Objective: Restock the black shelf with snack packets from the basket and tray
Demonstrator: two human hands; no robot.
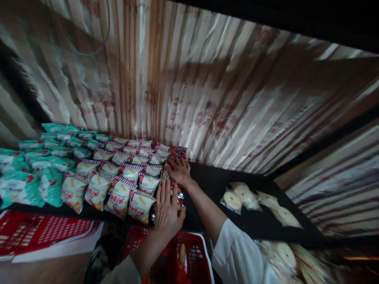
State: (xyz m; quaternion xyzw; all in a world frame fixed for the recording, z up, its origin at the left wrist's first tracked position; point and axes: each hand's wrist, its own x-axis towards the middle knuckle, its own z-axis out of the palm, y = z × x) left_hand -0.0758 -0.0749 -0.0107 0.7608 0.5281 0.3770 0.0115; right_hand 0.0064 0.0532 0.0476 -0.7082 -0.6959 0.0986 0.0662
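Observation:
Both my hands press on small snack packets at the right end of the rows on a black shelf. My left hand lies flat, fingers stretched forward, over shiny red-and-silver packets at the front. Further back, my right hand rests palm down with its fingers spread, touching a dark red packet. Neither hand is wrapped round anything. Directly left stand rows of cream snack bags with red lettering and striped tops. What lies beneath my palms is mostly hidden.
Teal bags fill the shelf's left end. Round flat items in clear bags lie to the right, with more bagged items lower down. Below the shelf are a red basket and another red basket. Printed sheeting hangs behind.

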